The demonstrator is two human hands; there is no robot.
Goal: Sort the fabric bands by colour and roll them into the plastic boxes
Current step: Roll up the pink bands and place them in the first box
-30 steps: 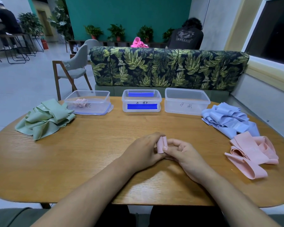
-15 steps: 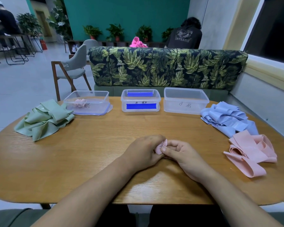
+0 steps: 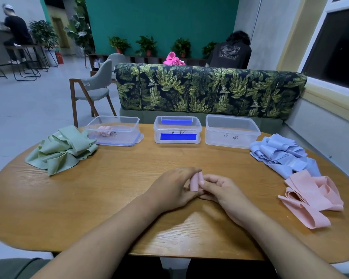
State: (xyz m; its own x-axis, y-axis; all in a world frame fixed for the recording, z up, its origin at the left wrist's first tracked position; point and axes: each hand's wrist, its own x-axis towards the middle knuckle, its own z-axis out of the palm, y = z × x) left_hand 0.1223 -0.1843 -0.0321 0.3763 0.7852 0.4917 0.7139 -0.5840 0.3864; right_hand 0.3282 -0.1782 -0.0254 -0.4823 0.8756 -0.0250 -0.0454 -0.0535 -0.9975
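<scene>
both hands (image 3: 175, 188) (image 3: 220, 190) meeting mid-table, each grip pinching a rolled pink band (image 3: 195, 181), upright

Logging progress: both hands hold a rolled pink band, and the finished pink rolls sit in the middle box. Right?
No. The head view shows the finished pink rolls in the left box, not the middle box. The left hand and right hand do hold the rolled pink band.

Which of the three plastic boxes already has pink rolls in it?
The left box, next to the green pile: pink rolls lie inside. The middle box shows only blue; the right box looks empty.
</scene>
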